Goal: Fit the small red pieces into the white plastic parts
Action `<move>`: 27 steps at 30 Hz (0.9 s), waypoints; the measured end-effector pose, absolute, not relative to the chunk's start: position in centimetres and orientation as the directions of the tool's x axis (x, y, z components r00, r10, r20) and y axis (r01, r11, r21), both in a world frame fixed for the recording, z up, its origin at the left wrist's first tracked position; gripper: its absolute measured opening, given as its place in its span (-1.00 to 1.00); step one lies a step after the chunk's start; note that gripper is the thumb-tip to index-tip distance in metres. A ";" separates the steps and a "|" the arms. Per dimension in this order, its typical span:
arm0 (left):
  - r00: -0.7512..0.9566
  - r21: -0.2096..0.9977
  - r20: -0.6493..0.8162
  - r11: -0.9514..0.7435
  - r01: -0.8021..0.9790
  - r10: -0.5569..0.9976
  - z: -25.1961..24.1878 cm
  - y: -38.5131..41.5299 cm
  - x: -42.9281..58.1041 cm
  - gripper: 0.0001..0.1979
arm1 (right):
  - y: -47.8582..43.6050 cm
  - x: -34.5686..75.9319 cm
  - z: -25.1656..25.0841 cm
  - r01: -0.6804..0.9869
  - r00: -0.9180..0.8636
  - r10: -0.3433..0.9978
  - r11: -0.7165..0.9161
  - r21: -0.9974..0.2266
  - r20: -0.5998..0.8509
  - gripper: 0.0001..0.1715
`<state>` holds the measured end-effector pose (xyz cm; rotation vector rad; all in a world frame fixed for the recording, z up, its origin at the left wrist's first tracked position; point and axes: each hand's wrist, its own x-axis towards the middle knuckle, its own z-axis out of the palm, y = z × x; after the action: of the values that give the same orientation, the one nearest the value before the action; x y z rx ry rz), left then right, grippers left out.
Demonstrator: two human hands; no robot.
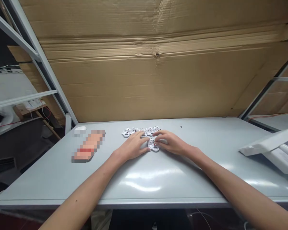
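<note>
Several small white plastic parts (134, 131) lie in a row near the middle of a grey table (158, 179). One more white part (153, 145) sits just in front of the row. My left hand (132, 145) lies on the table with its fingers stretched toward that part and touching it. My right hand (169, 141) comes in from the right, its fingers curled and pinching the same part at its right edge. Both forearms reach in from the near edge.
A blurred orange-and-red patch (88, 146) and a small white object (80, 128) lie at the table's left back. White flat pieces (271, 145) are stacked at the right edge. A cardboard wall (146, 80) backs the table; metal shelving (38, 60) stands on the left.
</note>
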<state>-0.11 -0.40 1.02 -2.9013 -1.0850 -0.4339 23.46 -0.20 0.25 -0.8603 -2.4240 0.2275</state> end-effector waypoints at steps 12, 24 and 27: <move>0.724 0.071 0.254 -0.759 0.647 0.642 1.0 -0.5 0.0 -0.63 | -1.1 23.4 1.2 0.576 -0.622 0.667 0.745 -0.337 0.411 -0.72; 0.746 0.071 0.275 -0.786 0.614 0.607 1.0 -0.3 -0.2 -0.67 | -1.7 23.8 1.8 0.534 -0.671 0.653 0.754 -0.383 0.350 -0.75; 0.741 0.085 0.266 -0.781 0.619 0.616 1.0 -0.4 -0.1 -0.67 | -1.7 23.8 1.9 0.538 -0.672 0.660 0.747 -0.389 0.337 -0.76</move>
<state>-0.13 -0.35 1.03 -2.9233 -1.0362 -0.4416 23.77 -1.71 1.94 -0.9088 -2.4853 0.3564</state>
